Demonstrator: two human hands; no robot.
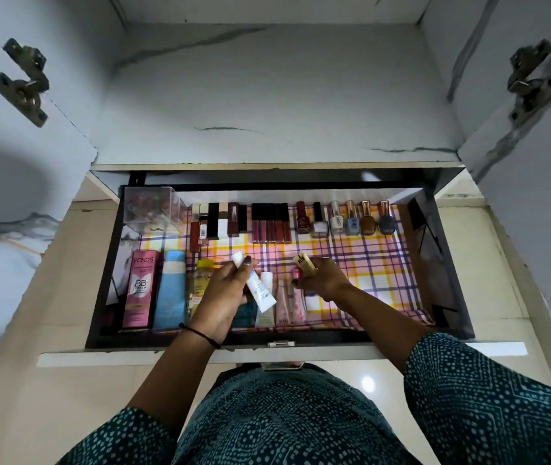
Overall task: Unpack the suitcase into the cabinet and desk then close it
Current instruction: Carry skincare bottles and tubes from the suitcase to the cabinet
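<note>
While the drawer (pixel 448 263) holds lipsticks (pixel 270 223), polishes (pixel 351 219) and bottles (pixel 170 290), the left hand (pixel 217 293) curls round a white tube (pixel 258 292) over it and the right hand (pixel 326 280) grips a beige tube (pixel 304 263).

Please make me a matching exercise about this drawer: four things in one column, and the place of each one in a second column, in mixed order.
Things
1. white tube
2. cream tube
3. Pond's box
4. nail polishes

Places
A. front left of the drawer, beside the blue tube
B. in the left hand
C. back row, right part
D. in the right hand

Pairs: 1-B, 2-D, 3-A, 4-C
</note>
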